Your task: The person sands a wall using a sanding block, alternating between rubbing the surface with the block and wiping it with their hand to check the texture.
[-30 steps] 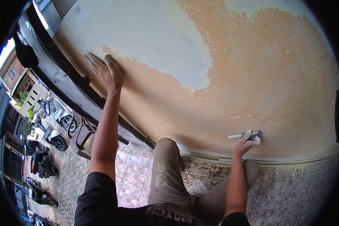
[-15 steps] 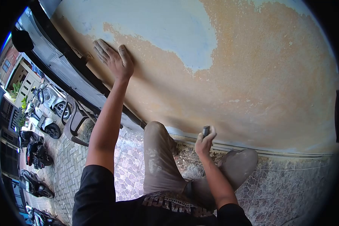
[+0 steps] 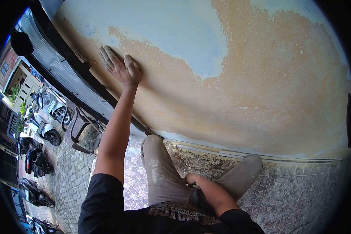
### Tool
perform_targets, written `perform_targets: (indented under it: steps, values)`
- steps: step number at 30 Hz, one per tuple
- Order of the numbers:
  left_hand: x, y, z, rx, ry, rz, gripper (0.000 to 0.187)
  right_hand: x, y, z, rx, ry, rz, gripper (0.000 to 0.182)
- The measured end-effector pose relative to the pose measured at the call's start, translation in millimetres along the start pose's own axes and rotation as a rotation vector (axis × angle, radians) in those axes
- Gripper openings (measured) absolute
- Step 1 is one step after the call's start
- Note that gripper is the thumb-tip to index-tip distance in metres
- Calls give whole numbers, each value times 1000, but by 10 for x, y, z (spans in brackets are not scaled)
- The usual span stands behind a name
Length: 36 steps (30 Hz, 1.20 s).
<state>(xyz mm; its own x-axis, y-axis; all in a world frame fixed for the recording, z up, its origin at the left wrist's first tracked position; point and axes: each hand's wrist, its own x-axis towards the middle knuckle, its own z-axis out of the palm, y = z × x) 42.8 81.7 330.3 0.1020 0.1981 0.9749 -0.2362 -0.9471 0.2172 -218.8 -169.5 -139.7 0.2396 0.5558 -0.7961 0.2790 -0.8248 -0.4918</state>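
My left hand (image 3: 121,67) lies flat against the wall (image 3: 261,78), fingers stretched out and dusty, close to the wall's left edge. The wall has bare tan patches and a pale bluish-white coating with a ragged border. Down between my bent legs is my right hand (image 3: 191,178), near the inner side of my left thigh. Its fingers are mostly hidden, and whatever it may hold does not show. Dust marks my grey-brown trousers (image 3: 158,167).
Scraped debris (image 3: 195,162) lies on the patterned tile floor (image 3: 292,191) along the wall's base. A dark-framed panel (image 3: 72,66) borders the wall on the left. Beyond it stand a brown chair (image 3: 77,130), a white scooter (image 3: 43,126) and several other motorbikes on paving.
My right hand, which held a small dark object near the wall's lower part, has dropped down and left between my legs. The left hand stays on the wall; the view has shifted slightly.
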Motion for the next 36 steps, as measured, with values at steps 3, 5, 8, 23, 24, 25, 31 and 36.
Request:
perform_targets:
  steps: [3, 5, 8, 23, 24, 25, 31, 36]
  values:
    - [-170, -98, -136, -38, -9, 73, 67, -24, 83, 28, 196, -53, 10, 40]
    - [-423, -230, -543, -173, -152, -33, 53, 385, 304, 253, 44, -96, -110, 39]
    - [-1573, -751, -1269, -97, -298, -412, 35, 67, 260, 126, 5, -146, -289, 40]
    - [-6063, -1011, -3533, 207, -1410, -1502, 31, 325, 431, -1744, 43, -395, 3, 65]
    - [-6060, -1087, -3390, 204, -1405, -1475, 30, 347, 426, -1867, 44, -387, 13, 66]
    - [-6065, -1163, -3220, 198, -1398, -1446, 30, 367, 432, -2005, 44, -376, 24, 66]
    - [-5833, -1487, -2768, 235, -1371, -1292, 27, 486, 324, -2443, 59, -356, 51, 70]
    - [-5461, -2140, -2258, 258, -1353, -1098, 25, 739, 112, -2868, 104, -288, 54, 73]
